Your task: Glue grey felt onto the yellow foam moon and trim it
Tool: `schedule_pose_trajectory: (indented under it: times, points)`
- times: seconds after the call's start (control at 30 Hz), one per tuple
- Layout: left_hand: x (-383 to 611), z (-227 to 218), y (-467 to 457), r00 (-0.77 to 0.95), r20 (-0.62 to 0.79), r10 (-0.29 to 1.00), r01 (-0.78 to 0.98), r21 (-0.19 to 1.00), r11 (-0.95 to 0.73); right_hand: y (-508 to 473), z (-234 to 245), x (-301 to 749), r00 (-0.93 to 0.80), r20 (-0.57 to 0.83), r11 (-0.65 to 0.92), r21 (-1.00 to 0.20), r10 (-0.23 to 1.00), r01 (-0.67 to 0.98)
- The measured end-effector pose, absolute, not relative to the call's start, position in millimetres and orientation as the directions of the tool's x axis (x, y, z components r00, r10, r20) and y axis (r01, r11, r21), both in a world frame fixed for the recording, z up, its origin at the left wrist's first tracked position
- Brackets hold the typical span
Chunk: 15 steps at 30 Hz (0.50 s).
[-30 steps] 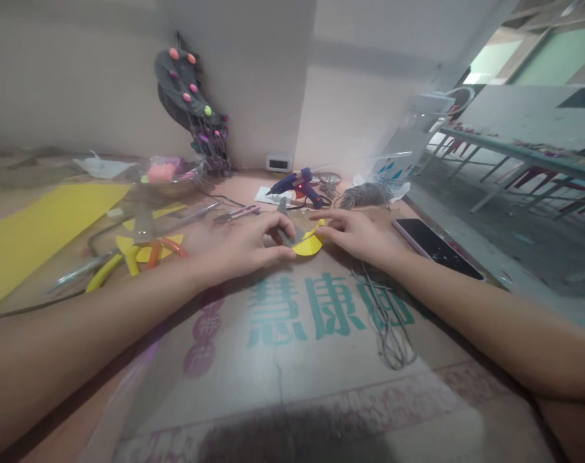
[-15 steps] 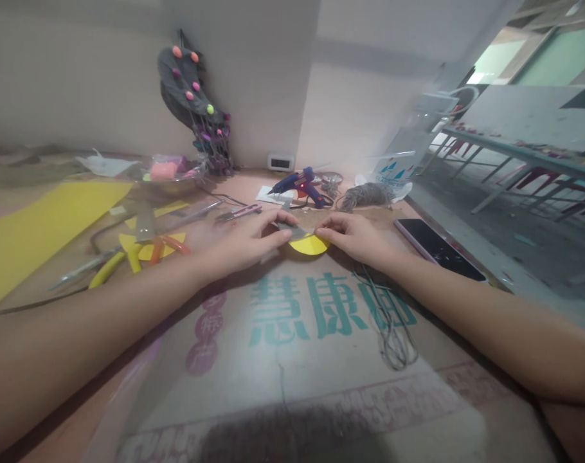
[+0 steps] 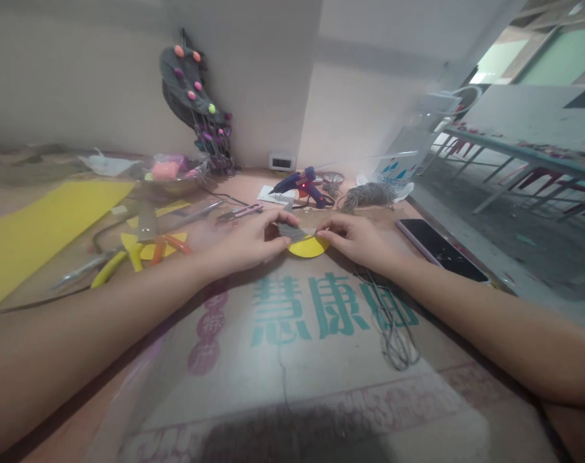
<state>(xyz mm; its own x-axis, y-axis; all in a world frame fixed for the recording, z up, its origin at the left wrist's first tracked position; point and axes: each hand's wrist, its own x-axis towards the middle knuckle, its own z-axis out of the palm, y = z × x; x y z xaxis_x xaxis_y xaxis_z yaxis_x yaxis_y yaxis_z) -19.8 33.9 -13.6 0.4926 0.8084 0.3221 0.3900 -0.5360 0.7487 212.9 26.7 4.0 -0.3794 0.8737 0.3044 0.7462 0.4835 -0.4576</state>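
Note:
Both my hands meet at the middle of the table over a small yellow round cut-out (image 3: 308, 247) with a grey piece (image 3: 289, 231) lying on its upper edge. My left hand (image 3: 247, 242) pinches the grey piece and the left side of the cut-out between thumb and fingers. My right hand (image 3: 356, 236) pinches the cut-out's right edge. The cut-out rests on a printed cardboard sheet (image 3: 292, 360) with green characters.
A blue glue gun (image 3: 299, 184) lies behind the hands, beside a grey twine bundle (image 3: 364, 194). A phone (image 3: 440, 248) is at the right. Wire loops (image 3: 393, 328) lie under my right forearm. Pliers (image 3: 143, 247), yellow sheet (image 3: 36, 231) and scissors (image 3: 239, 212) are at the left.
The cut-out has been turned flat, its round side toward me, and both hands have shifted slightly to pinch its edges. The view has drifted a little.

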Motion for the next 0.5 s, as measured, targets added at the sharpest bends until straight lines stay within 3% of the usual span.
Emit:
schedule_pose_trajectory:
  times: [0.5]
  points:
    - [-18.1,-6.8,27.8,0.537,0.255,0.804,0.297,0.835,-0.463,23.5,3.2,212.2,-0.345,0.364,0.487,-0.448,0.865,0.749]
